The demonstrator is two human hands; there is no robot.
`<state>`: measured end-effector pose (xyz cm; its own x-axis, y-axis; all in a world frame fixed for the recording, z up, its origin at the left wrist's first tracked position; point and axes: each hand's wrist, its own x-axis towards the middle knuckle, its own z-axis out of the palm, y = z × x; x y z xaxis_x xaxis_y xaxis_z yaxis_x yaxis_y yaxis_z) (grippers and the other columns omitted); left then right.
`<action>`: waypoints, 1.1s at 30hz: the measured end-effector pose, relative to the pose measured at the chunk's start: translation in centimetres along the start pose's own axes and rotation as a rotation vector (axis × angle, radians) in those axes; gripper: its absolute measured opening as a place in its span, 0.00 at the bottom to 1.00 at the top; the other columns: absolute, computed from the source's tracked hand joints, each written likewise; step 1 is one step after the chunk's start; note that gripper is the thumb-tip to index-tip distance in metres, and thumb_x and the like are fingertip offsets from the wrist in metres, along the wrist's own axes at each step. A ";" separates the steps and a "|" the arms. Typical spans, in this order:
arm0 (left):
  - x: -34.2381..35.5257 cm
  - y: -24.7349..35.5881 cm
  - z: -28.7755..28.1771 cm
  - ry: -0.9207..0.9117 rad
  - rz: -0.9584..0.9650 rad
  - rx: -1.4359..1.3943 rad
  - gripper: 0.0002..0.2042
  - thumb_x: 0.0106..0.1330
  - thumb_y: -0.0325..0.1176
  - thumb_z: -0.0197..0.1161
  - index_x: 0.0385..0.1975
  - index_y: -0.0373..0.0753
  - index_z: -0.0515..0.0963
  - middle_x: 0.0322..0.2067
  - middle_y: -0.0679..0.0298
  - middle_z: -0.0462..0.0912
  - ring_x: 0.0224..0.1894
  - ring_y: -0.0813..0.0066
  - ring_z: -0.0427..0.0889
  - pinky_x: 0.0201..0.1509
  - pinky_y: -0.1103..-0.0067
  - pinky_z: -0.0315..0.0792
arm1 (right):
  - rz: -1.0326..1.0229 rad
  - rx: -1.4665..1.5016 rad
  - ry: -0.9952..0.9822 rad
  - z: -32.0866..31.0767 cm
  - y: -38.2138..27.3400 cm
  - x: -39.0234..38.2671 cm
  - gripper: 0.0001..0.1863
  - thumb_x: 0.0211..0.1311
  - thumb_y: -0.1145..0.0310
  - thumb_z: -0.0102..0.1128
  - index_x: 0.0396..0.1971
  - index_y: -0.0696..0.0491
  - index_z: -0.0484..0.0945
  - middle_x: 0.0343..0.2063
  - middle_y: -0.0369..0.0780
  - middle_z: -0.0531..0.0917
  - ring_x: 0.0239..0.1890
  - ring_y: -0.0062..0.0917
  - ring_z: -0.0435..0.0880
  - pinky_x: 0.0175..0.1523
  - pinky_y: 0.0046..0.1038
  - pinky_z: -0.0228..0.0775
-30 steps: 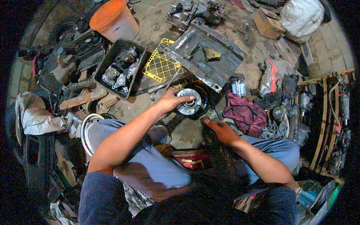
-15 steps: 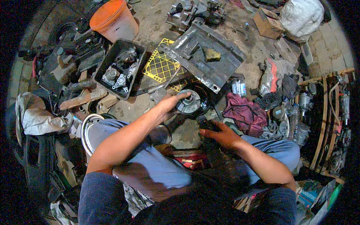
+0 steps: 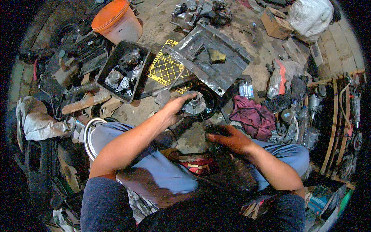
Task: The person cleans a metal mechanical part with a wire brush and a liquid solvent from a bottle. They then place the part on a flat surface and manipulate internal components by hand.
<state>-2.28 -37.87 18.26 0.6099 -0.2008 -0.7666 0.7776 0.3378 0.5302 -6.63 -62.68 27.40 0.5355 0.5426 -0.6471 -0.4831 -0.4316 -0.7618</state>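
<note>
My left hand (image 3: pixel 179 107) is closed on a round grey metal part with a raised hub (image 3: pixel 194 103), its thumb pressed across the top. The part is held at the near left rim of a dark round pan (image 3: pixel 210 101) that looks wet inside. To the right and nearer me, my right hand (image 3: pixel 230 139) is curled around something dark, blurred and lost against the shadow below. A maroon cloth (image 3: pixel 253 118) lies just beyond that hand. Between my legs, partly in shadow, is a red item (image 3: pixel 199 166).
A black tub (image 3: pixel 102 79) of metal parts stands at left, beside a yellow grid crate (image 3: pixel 166 71). A grey metal tray (image 3: pixel 232 71) bearing a yellowish sponge-like block (image 3: pixel 217 56) lies beyond the pan. An orange-rimmed bucket (image 3: pixel 121 27) is far left. Plastic bottles (image 3: pixel 304 120) stand at right.
My right hand has shifted and turned slightly, and it is more blurred. The metal part in my left hand has tilted a little, with that hand staying almost in place.
</note>
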 end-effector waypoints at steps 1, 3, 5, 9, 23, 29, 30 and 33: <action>-0.1 0.2 0.3 0.015 -0.011 0.007 0.16 0.70 0.40 0.63 0.50 0.38 0.80 0.43 0.62 0.88 0.42 0.71 0.88 0.47 0.74 0.83 | 0.001 0.013 0.004 -0.1 0.5 0.2 0.29 0.65 0.47 0.65 0.55 0.55 0.80 0.50 0.40 0.85 0.53 0.28 0.81 0.63 0.32 0.69; -0.2 0.5 1.0 0.047 -0.032 0.020 0.16 0.70 0.40 0.63 0.50 0.38 0.80 0.43 0.62 0.88 0.43 0.71 0.88 0.47 0.75 0.83 | 0.001 0.038 0.011 -0.2 2.0 0.7 0.29 0.65 0.47 0.65 0.55 0.55 0.80 0.50 0.41 0.85 0.54 0.29 0.81 0.63 0.32 0.69; 0.2 0.0 0.5 0.002 -0.003 -0.034 0.16 0.69 0.40 0.65 0.50 0.37 0.80 0.43 0.62 0.88 0.42 0.70 0.88 0.47 0.75 0.83 | 0.029 0.075 -0.058 -0.9 1.2 0.8 0.30 0.65 0.47 0.65 0.56 0.54 0.79 0.51 0.41 0.85 0.54 0.30 0.81 0.63 0.32 0.69; 0.1 -0.1 0.9 0.047 0.045 0.005 0.16 0.66 0.38 0.68 0.50 0.36 0.80 0.43 0.60 0.88 0.41 0.68 0.89 0.46 0.73 0.84 | 0.020 0.053 -0.010 -0.4 0.6 0.1 0.30 0.64 0.46 0.66 0.57 0.54 0.78 0.52 0.41 0.84 0.55 0.29 0.80 0.62 0.31 0.70; 1.3 -1.2 -0.1 -0.014 0.070 -0.071 0.18 0.64 0.36 0.70 0.50 0.34 0.79 0.42 0.59 0.87 0.40 0.68 0.88 0.45 0.75 0.84 | 0.006 0.091 -0.070 -0.6 0.9 0.7 0.27 0.66 0.49 0.65 0.56 0.55 0.79 0.48 0.38 0.85 0.50 0.27 0.82 0.58 0.31 0.72; 0.0 0.0 0.9 0.041 0.031 0.046 0.20 0.65 0.40 0.69 0.52 0.36 0.78 0.43 0.60 0.87 0.43 0.69 0.88 0.48 0.74 0.82 | -0.016 0.222 -0.049 -1.5 3.2 2.1 0.30 0.64 0.46 0.67 0.51 0.59 0.81 0.42 0.38 0.86 0.43 0.22 0.82 0.50 0.26 0.72; -0.1 0.2 0.9 0.062 0.041 0.090 0.20 0.65 0.41 0.69 0.52 0.37 0.78 0.44 0.60 0.87 0.44 0.69 0.87 0.49 0.74 0.82 | -0.035 0.313 -0.073 -1.5 3.0 1.9 0.29 0.64 0.47 0.67 0.50 0.59 0.82 0.41 0.37 0.86 0.41 0.21 0.82 0.48 0.25 0.72; 1.0 -0.2 -0.7 -0.031 0.029 0.060 0.23 0.65 0.43 0.69 0.55 0.36 0.77 0.45 0.61 0.86 0.45 0.70 0.87 0.52 0.73 0.80 | 0.002 0.204 -0.026 -1.8 1.4 1.4 0.26 0.65 0.51 0.68 0.50 0.58 0.82 0.40 0.36 0.86 0.41 0.19 0.82 0.47 0.24 0.73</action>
<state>-1.94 -37.53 17.16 0.6357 -0.2205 -0.7398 0.7670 0.2884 0.5731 -5.33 -63.88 25.38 0.5174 0.5614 -0.6459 -0.6160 -0.2797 -0.7364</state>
